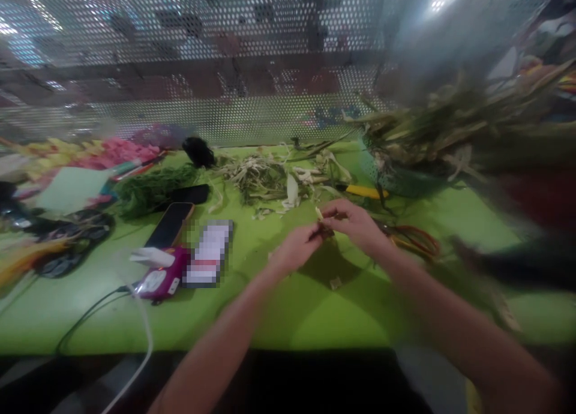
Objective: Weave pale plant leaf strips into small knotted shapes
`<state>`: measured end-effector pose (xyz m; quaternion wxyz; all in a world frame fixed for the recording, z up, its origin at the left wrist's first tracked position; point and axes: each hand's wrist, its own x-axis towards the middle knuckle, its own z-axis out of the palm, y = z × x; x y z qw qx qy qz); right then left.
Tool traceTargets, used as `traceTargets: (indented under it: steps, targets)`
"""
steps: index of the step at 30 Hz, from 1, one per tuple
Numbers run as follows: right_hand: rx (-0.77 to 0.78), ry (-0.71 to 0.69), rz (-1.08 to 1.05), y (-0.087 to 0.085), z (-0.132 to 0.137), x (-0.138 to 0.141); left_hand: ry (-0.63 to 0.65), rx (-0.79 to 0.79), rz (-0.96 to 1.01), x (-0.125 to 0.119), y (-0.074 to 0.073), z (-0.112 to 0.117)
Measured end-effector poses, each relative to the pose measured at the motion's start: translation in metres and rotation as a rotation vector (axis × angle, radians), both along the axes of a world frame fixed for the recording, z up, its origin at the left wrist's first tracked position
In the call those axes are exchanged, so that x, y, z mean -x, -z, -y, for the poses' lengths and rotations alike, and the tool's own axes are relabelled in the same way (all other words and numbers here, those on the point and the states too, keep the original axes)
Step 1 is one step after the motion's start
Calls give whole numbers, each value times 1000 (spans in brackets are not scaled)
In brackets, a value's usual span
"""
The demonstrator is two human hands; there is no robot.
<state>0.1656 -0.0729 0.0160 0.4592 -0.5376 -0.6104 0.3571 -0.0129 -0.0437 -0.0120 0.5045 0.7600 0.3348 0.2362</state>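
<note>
Both my hands meet above the middle of the green table (288,318). My left hand (297,249) pinches a small dark brown piece with a pale tip (323,227). My right hand (353,219) closes its fingers on the same piece from the other side. The picture is blurred, so I cannot tell what the piece is. A small pale scrap (335,283) lies on the table just below my hands.
A heap of pale and green plant trimmings (274,177) lies behind my hands. A yellow-handled cutter (362,191), orange-handled scissors (416,240), a basket of leaves (418,156), two phones (171,222), a magenta device with cables (157,279), and pink and yellow flowers (103,153) surround them.
</note>
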Motion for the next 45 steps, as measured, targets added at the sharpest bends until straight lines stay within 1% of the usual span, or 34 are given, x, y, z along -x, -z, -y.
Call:
traceTargets:
  steps: [3, 5, 7, 10, 13, 15, 16, 18, 20, 21, 23, 25, 27, 30, 32, 35, 41, 43, 45]
  targets:
    - [-108, 15, 22, 5, -1, 1, 40, 5, 9, -1, 4, -1]
    - [-159, 43, 12, 9, -2, 2, 67, 25, 26, -1, 3, 0]
    - [-168, 85, -13, 13, -2, 3, 71, 34, 12, -2, -1, 3]
    - [-139, 153, -53, 16, -3, 5, 59, 35, -36, -3, -11, 8]
    - [-144, 158, -18, 14, -4, 2, 40, 63, -18, -5, -17, 11]
    - [-142, 178, 23, 11, -4, -1, -21, 88, -2, -6, -18, 12]
    - [-137, 211, 27, 10, -4, -3, -68, 89, 4, -7, -19, 12]
    - [-124, 296, 5, 8, -3, -4, -183, 52, 25, -7, -18, 10]
    - [-95, 324, -19, 9, -1, -3, -288, -11, 64, -7, -18, 8]
    - [-70, 301, -14, 9, 1, 0, -325, -35, 84, -7, -17, 7]
    - [4, 217, 11, 10, 3, 5, -357, -47, 111, -6, -15, 5]
    - [66, 124, 17, 10, 5, 11, -346, -33, 132, -6, -12, 3]
    - [69, 71, 0, 9, 6, 14, -314, -6, 156, -6, -9, 3]
    - [27, 76, -19, 7, 5, 14, -286, 28, 181, -5, -6, 2]
    - [23, 98, -18, 7, 5, 13, -289, 10, 179, -2, -7, 1]
    - [27, 92, -25, 9, 6, 13, -280, -28, 146, 2, -10, -3]
    - [100, 36, -157, 7, 8, 15, -240, -77, 128, 7, -11, -9]
    - [105, 5, -112, 5, 8, 14, -212, -59, 141, 9, -13, -9]
    - [80, -3, -17, 2, 8, 12, -176, -18, 159, 12, -17, -9]
